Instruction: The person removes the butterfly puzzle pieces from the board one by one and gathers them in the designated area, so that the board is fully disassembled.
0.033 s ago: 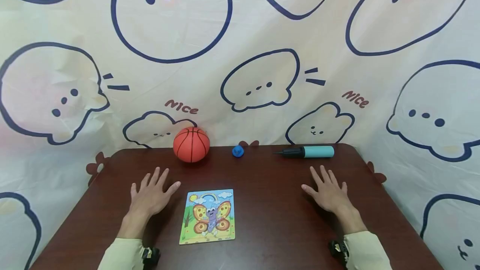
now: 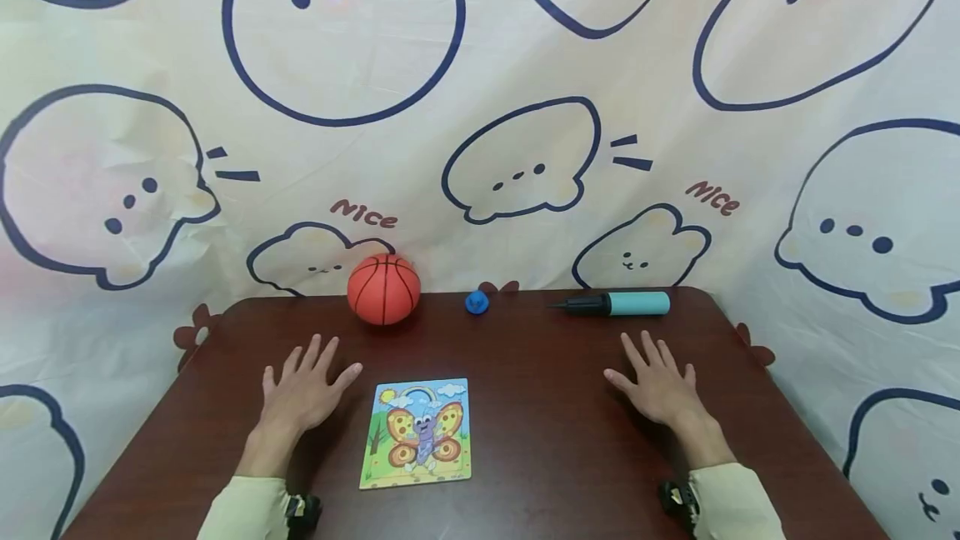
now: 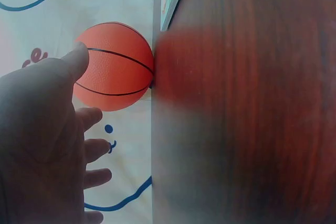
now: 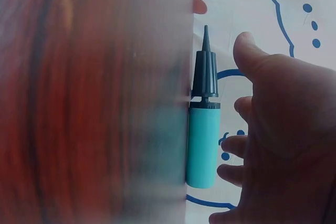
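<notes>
My left hand (image 2: 300,390) is spread at the left side of the table, palm down, holding nothing. Beyond its fingertips sits an orange toy basketball (image 2: 384,290) with black lines; the left wrist view shows the ball (image 3: 115,66) past the thumb. On the right, my other hand (image 2: 663,390) also has its fingers apart and grips nothing. Past those fingers lies a hand air pump (image 2: 637,303) with a teal barrel and black pointed nozzle. A butterfly picture board (image 2: 417,433) lies flat between the hands, nearer the left one.
A small blue object (image 2: 477,302) sits at the back edge between ball and pump. The dark brown wooden table (image 2: 555,440) ends at a cartoon-printed cloth (image 2: 525,48) behind it. A black band (image 2: 303,512) is worn at the left wrist.
</notes>
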Motion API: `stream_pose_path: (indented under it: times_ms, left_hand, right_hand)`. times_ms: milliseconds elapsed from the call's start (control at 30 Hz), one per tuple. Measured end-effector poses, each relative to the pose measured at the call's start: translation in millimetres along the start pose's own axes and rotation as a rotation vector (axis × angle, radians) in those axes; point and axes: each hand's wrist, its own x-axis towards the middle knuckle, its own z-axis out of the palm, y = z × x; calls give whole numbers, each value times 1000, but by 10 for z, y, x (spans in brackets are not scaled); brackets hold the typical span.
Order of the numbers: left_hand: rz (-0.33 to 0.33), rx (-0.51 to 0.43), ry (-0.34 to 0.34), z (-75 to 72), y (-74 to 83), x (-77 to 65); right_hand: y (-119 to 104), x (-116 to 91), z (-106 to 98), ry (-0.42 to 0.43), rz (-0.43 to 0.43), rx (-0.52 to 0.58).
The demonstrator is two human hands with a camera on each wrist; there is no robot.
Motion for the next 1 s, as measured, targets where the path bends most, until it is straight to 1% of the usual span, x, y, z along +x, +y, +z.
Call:
stream_pose_path:
  times_ms: [233,300,400,567,800,1000]
  left_hand:
    - [-11,-29,-15,39,-47,-24]
    - [-9,-30,-8,32,-53,-31]
    - [0,-16,9,14,-43,-31]
    - [14,2,40,-26,29,-34]
    - [12,18,50,-26,62,-93]
    - [5,28,41,-14,112,-124]
  right_hand:
    - [-44,17,14,-32,-8,12]
    - [-57,18,14,-37,-13,14]
    - [-67,13,7,-22,-21,7]
    - [-96,2,2,-2,-29,-21]
    - [-318,-23,19,13,-92,-42]
    - [-533,-42,70,40,-153,-67]
